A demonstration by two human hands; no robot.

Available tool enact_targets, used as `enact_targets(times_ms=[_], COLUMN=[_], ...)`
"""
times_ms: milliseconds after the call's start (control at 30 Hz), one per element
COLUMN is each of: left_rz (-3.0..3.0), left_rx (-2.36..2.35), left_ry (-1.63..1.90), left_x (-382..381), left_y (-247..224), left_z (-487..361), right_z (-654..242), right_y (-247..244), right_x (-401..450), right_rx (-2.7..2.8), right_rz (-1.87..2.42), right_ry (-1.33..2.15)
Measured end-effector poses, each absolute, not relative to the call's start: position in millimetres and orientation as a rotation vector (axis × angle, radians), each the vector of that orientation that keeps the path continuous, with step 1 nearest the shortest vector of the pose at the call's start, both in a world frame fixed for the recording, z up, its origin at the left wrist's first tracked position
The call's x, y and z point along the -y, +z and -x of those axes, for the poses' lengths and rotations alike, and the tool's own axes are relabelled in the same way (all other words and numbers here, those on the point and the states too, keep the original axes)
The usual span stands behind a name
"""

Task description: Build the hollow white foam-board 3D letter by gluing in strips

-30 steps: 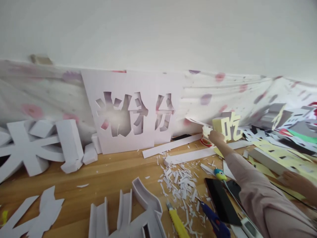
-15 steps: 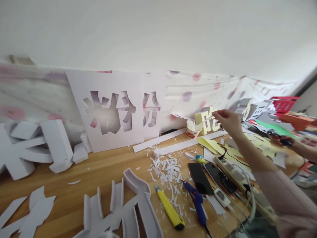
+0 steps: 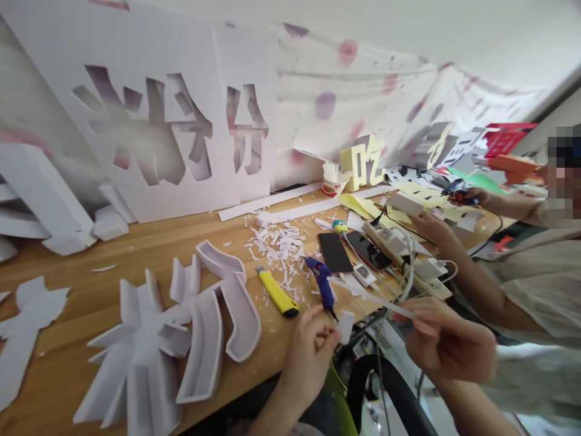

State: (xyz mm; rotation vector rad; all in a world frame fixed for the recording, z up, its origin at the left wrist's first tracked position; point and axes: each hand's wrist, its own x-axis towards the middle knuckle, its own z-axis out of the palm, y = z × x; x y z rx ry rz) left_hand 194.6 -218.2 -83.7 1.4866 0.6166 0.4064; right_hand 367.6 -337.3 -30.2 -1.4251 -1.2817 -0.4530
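Observation:
My right hand pinches a long, thin, whitish glue stick, which points left toward the blue glue gun on the table. My left hand, at the table's front edge, has a small white foam-board piece between thumb and fingers. Left of the gun lies a yellow utility knife. Further left stands a white built-up character with raised walls. A red and white cup holding white pieces sits toward the back.
White scraps lie behind the knife. Two phones and a cabled power strip lie right of the gun. A co-worker at right holds a glue gun and a pale piece. Cut-out boards lean at the back.
My right hand has come back from near the cup with the glue stick. My left hand has come into view with the small white piece. The view has tipped down and turned right.

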Motion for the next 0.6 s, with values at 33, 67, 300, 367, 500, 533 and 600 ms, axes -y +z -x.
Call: enact_targets(times_ms=[33,67,300,367,500,533,600], left_rz=[-1.508,-1.530,-1.638,-1.634,-1.633,-1.638,-1.646], left_rx=[-0.641,-0.658,-0.687,-0.670,-0.655,-0.661,-0.671], left_ry=[0.425,0.440,0.408,0.356,0.301,0.308,0.332], left_x=[216,214,190,188,190,191,193], left_y=[-83,-83,-92,-97,-104,-105,-108], left_z=[-204,-213,-251,-255,-258,-259,-260], right_z=[-371,-373,-375,-376,-381,-382,-384], right_y=[-34,-36,-40,-42,-47,-48,-49], right_x=[336,334,316,313,309,309,310], right_rx=[1.291,1.301,1.204,1.160,1.078,1.059,1.034], right_rz=[1.411,1.396,1.458,1.470,1.477,1.484,1.506], right_ry=[-0.461,-0.476,-0.514,-0.530,-0.586,-0.598,-0.606])
